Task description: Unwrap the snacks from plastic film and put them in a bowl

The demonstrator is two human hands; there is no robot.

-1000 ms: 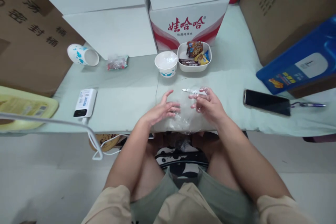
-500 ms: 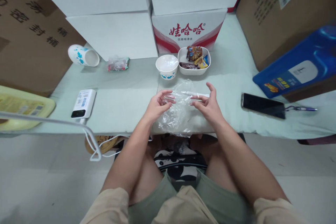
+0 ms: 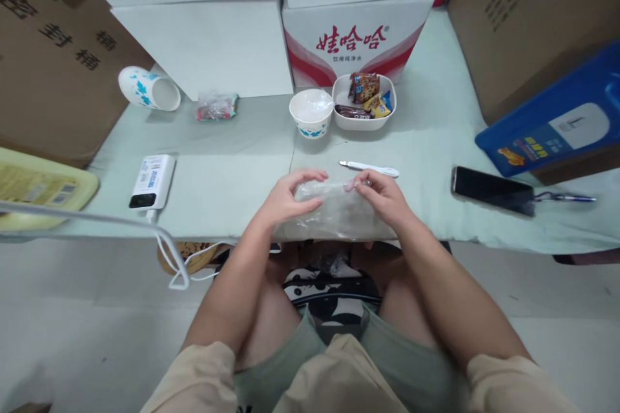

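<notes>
A crumpled clear plastic bag [image 3: 334, 216] lies at the near edge of the pale green table [image 3: 232, 174]. My left hand [image 3: 290, 197] grips its left end with curled fingers. My right hand [image 3: 380, 197] pinches its upper right edge. Just beyond the bag rests a small white-handled knife [image 3: 371, 169]. Farther back stand a white bowl with blue flowers [image 3: 311, 113] and a white dish of wrapped snacks [image 3: 365, 102].
A power bank [image 3: 152, 181] with a white cable lies at the left, a tipped cup [image 3: 148, 89] and a small wrapped packet [image 3: 216, 106] behind it. A phone [image 3: 491, 189] and pen [image 3: 566, 197] lie at the right. Cardboard and white boxes line the back.
Both hands have closed on the plastic bag and drawn it back and down to the table's near edge, squeezing it flatter. The knife now lies uncovered beyond it.
</notes>
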